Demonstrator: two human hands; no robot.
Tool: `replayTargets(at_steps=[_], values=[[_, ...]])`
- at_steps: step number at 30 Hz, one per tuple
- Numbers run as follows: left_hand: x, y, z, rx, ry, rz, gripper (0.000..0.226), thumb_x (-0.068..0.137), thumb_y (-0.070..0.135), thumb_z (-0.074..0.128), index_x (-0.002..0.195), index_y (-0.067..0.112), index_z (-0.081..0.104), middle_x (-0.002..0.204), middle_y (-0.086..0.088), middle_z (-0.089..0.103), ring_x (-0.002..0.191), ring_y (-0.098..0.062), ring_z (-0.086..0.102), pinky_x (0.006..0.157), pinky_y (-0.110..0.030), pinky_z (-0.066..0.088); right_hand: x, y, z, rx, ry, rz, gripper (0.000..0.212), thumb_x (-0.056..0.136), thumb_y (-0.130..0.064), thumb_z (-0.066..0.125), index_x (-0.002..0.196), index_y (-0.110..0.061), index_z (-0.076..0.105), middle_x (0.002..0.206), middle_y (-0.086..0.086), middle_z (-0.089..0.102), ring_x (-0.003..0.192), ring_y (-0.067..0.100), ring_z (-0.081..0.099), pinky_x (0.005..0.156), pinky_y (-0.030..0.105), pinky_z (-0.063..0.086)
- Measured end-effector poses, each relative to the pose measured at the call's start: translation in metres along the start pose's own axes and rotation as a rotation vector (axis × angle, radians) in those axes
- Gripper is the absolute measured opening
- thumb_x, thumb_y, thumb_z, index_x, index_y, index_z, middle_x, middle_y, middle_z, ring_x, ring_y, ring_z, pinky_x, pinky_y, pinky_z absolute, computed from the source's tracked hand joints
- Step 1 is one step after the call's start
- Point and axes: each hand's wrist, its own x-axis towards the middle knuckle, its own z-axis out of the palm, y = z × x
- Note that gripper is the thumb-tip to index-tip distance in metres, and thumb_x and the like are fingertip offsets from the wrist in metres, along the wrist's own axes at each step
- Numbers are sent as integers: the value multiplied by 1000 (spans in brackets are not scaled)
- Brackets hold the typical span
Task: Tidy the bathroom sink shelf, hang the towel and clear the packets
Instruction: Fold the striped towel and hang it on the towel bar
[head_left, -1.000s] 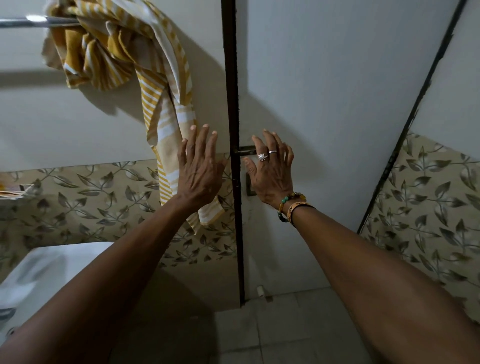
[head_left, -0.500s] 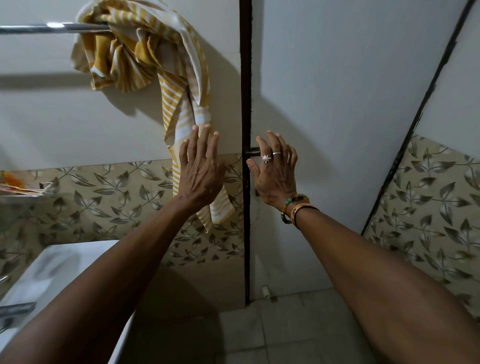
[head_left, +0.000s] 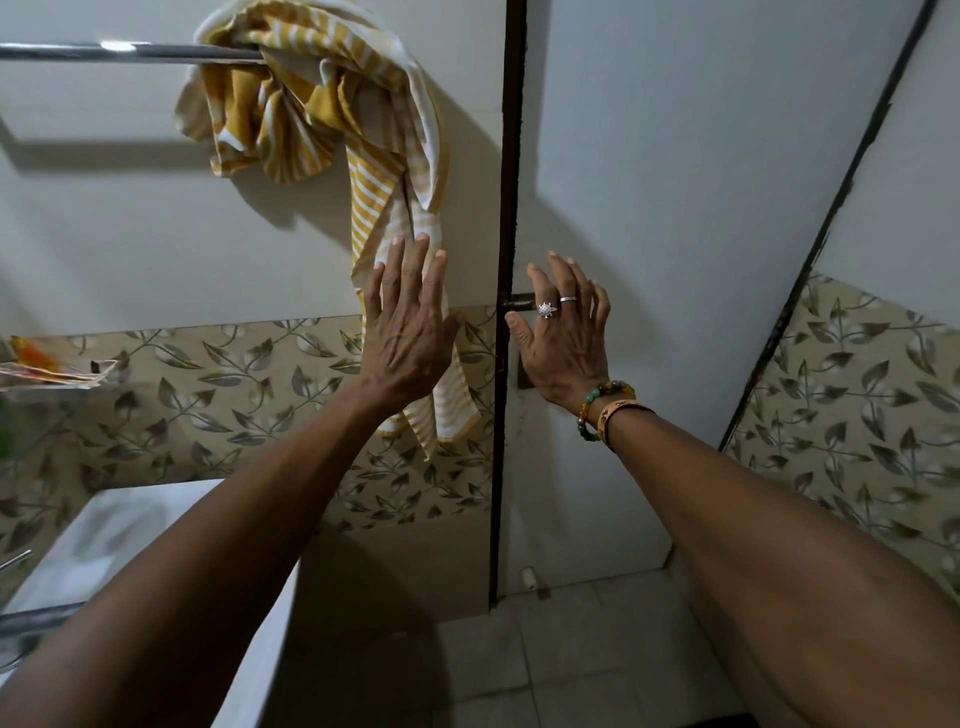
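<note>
A yellow and white striped towel (head_left: 332, 104) hangs bunched over the right end of a metal rail (head_left: 104, 52) high on the wall, one long tail dropping down. My left hand (head_left: 408, 332) is raised with straight fingers in front of that tail, near its lower part; whether it touches the cloth I cannot tell. My right hand (head_left: 563, 332), with two rings and bead bracelets at the wrist, is spread open right of the dark door edge (head_left: 511, 208), by a small metal latch (head_left: 519, 301). Orange packets (head_left: 36, 364) lie on a shelf at the far left.
A white sink (head_left: 130, 530) sits at lower left with a tap (head_left: 31, 618) at its edge. Leaf-patterned tiles cover the lower walls. The pale door (head_left: 675, 208) stands to the right, tiled floor (head_left: 571, 649) below it.
The view has swung left, so towel, rail and door edge sit further right in frame and more of the sink and shelf shows. Both hands keep their raised, spread pose.
</note>
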Motion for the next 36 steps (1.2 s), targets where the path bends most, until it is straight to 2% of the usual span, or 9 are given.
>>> replayTargets(at_steps=[4,10,18,26,36], values=[[7,-8,-11,9,-5,1,68,103,47,41,155,7,26,166,-16,12,154,-34,4,122,-44,-2,12,-4,-5,-8,17,-9,60,95,-41,55,144,-9,46,154,18,37,143,36,33,113,55,26],[22,-15,-23,80,1,3,72,99,49,44,156,7,25,166,-16,12,153,-35,4,122,-45,1,39,-11,-6,-6,44,-32,66,95,-44,54,149,-8,40,158,18,30,147,35,26,115,54,22],[34,-19,-21,148,-38,-68,76,100,51,44,157,7,21,167,-15,6,154,-35,-2,123,-47,-1,61,1,3,49,90,-76,66,94,-43,57,147,-6,43,156,19,33,145,37,30,114,57,25],[49,-1,2,173,-60,-111,75,100,51,44,157,7,20,167,-15,3,154,-33,-5,121,-42,-10,77,27,26,95,71,-95,66,95,-45,56,147,-7,43,156,18,33,146,36,29,115,56,23],[46,-6,29,216,-89,-143,75,100,51,44,157,6,22,166,-16,5,154,-34,-2,122,-47,-1,75,38,70,169,5,-106,65,96,-45,53,148,-8,41,157,17,32,147,35,27,115,57,22]])
